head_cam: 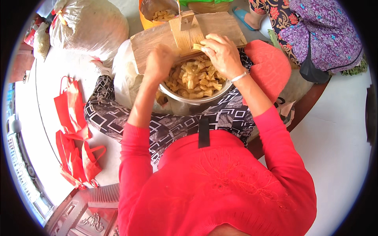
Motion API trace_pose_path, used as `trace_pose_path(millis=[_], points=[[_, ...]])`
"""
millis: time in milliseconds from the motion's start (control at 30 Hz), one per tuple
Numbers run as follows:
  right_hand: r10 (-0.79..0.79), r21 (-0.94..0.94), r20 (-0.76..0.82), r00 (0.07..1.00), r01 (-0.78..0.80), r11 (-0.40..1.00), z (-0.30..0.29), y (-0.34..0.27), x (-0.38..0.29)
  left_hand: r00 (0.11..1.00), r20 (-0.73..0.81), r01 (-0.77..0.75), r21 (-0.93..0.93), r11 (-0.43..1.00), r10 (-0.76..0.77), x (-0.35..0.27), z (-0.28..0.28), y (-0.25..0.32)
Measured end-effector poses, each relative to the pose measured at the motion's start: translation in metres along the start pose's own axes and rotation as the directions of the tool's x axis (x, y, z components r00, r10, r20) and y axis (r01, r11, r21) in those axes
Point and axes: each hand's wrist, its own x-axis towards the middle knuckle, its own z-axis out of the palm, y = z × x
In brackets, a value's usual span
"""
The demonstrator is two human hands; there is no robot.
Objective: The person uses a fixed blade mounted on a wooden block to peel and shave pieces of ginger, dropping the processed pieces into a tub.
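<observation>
My right hand [223,54], a pale bracelet at its wrist, pinches a small yellow pleated piece [199,46] between thumb and fingers. My left hand [161,62] is blurred, its fingers curled near the left part of a wooden board [150,41]; whether it holds anything cannot be made out. Between and below both hands, a round pale bowl [196,101] is heaped with similar yellow-brown pleated pieces [198,78]. The board lies across the bowl's far side. A lighter wooden strip [186,37] crosses it, with an upright wooden block [186,22] at the far end.
Beyond the board stands an orange-lined bag [144,13] with more pieces inside. A large tied plastic sack [88,29] is at upper left, with red bags [72,109] on the floor below. A red cushion-like thing [267,67] lies at right, near another person's patterned clothing [324,35].
</observation>
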Motion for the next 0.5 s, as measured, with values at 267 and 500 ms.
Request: trace_pose_path(millis=[267, 500], points=[[0.149, 0.203, 0.046, 0.988, -0.155, 0.967, -0.001, -0.040, -0.021, 0.913, 0.399, 0.200, -0.610, 0.767, 0.079, -0.071, 0.049, 0.021], [0.215, 0.328, 0.368, 0.905, -0.343, 0.880, -0.071, -0.043, -0.037, 0.927, 0.298, -0.180, -0.185, 0.966, 0.230, -0.118, 0.000, 0.037]])
